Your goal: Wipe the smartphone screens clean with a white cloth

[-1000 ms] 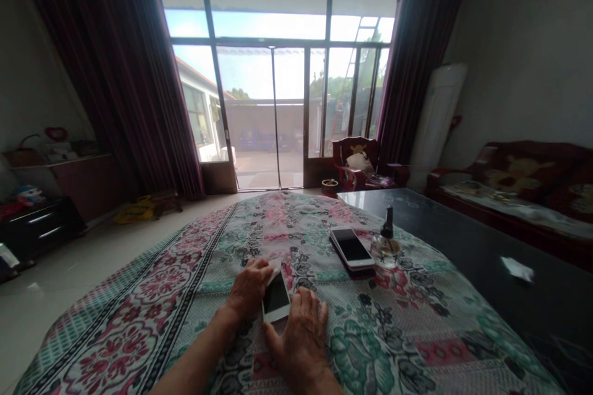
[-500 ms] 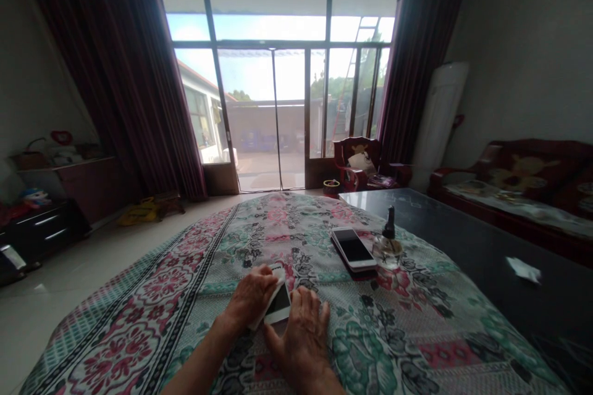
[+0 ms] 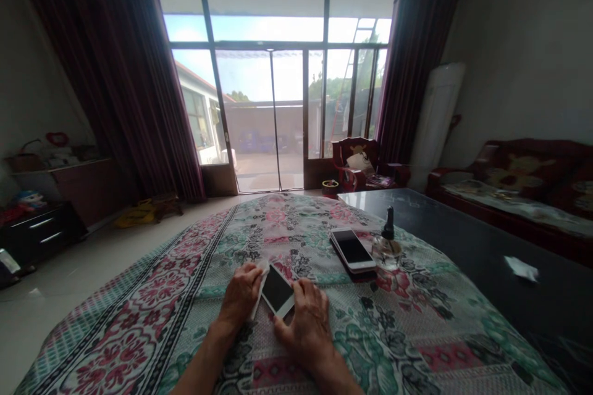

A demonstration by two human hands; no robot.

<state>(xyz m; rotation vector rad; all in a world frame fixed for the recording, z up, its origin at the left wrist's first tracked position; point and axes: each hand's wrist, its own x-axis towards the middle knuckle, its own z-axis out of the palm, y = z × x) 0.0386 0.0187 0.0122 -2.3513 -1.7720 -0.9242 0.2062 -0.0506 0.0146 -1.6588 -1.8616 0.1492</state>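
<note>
A white-framed smartphone (image 3: 278, 291) with a dark screen lies tilted between my hands on the flowered tablecloth (image 3: 185, 296). My right hand (image 3: 306, 321) grips its lower right side, thumb at the bottom corner and fingers along the edge. At its left edge my left hand (image 3: 241, 296) is closed on a white cloth or tissue (image 3: 262, 287), mostly hidden under the fingers. Farther right lie another white smartphone (image 3: 353, 250), apparently on top of a darker flat thing, and a clear bottle (image 3: 387, 250) with a black top.
A dark, glossy table (image 3: 463, 247) adjoins the cloth on the right, with a crumpled white tissue (image 3: 522, 268) on it. Beyond stand a red wooden armchair (image 3: 356, 163) and a sofa (image 3: 519, 179). Glass doors (image 3: 259, 123) are straight ahead.
My left hand has slid off the screen to the phone's left edge with the white cloth. The phone has turned, its top now leaning left, and its screen shows more fully.
</note>
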